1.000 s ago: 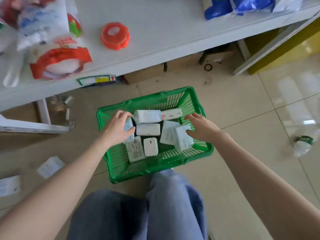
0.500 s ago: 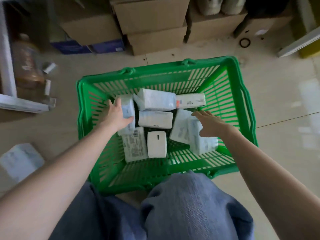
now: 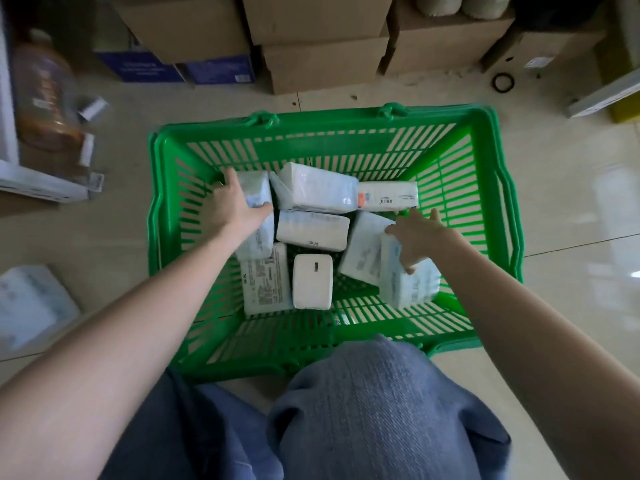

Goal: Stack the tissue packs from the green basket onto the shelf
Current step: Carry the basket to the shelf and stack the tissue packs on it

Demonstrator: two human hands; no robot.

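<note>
two hands are down in the green basket (image 3: pixel 498 216), one pack each. left hand (image 3: pixel 239 206) wraps the upright pack at the left wall (image 3: pixel 258 216): fingers go round its far top end, thumb lies across the near face. reads as a grip, probably chosen because that pack stands on edge and offers a narrow end to clamp. right hand (image 3: pixel 415 237) lies on top of the pack in the near right corner (image 3: pixel 408 282), fingers spread over its upper end, thumb down the near face; looks like a grip forming, how firm i cannot tell. that pack leans on the slanted pack beside it (image 3: pixel 363 251), so its top edge is the easy handle.

outward: six more tissue packs lie loose on the basket floor, flat or tilted, touching each other. large pack at the far side (image 3: pixel 315 188), pack with the orange mark (image 3: pixel 388 199) right of it, one flat in the middle (image 3: pixel 311 230), a small white pack (image 3: pixel 311 282) and a label-up pack (image 3: pixel 265 282) nearer the knees (image 3: pixel 381 410).

basket sits on the floor (image 3: pixel 571 237) just in front of the knees, within reach for both arms. cardboard boxes (image 3: pixel 322 67) stand beyond it. shelf surface is not in view, so nothing is visibly stacked; judgement: task is early, eight packs left in the basket. one stray pack (image 3: pixel 31 306) lies on the floor at left.
</note>
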